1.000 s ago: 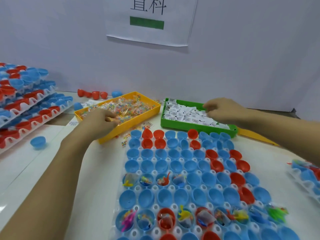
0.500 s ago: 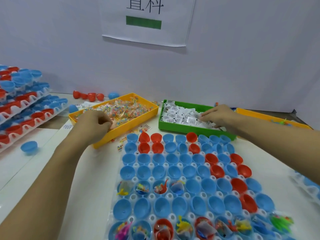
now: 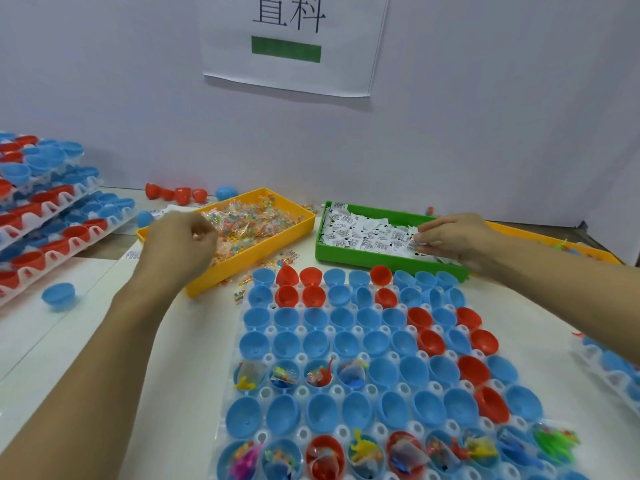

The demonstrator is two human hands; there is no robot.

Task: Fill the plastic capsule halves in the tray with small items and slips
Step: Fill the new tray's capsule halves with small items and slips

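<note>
A clear tray (image 3: 266, 358) in front of me holds rows of blue and red capsule halves (image 3: 349, 341). Several in the nearest row and in one row further up hold small toys and slips; the others are bare. My left hand (image 3: 176, 242) hovers at the near left corner of the yellow bin (image 3: 256, 258) of small colourful packets, fingers curled as if pinching some; what it holds is hidden. My right hand (image 3: 450, 239) reaches into the green bin (image 3: 388, 263) of white paper slips (image 3: 363, 233), fingertips pinching slips at its right side.
Stacked trays of filled capsule halves (image 3: 45, 209) stand at the left. A loose blue half (image 3: 59, 296) lies on the table; red and blue halves (image 3: 176, 194) sit by the wall. Another yellow bin (image 3: 554, 237) and a tray (image 3: 609, 368) lie at the right.
My right hand has slid from the far rim of the green bin toward its right side, down onto the slips. My left hand stayed at the yellow bin and lifted slightly.
</note>
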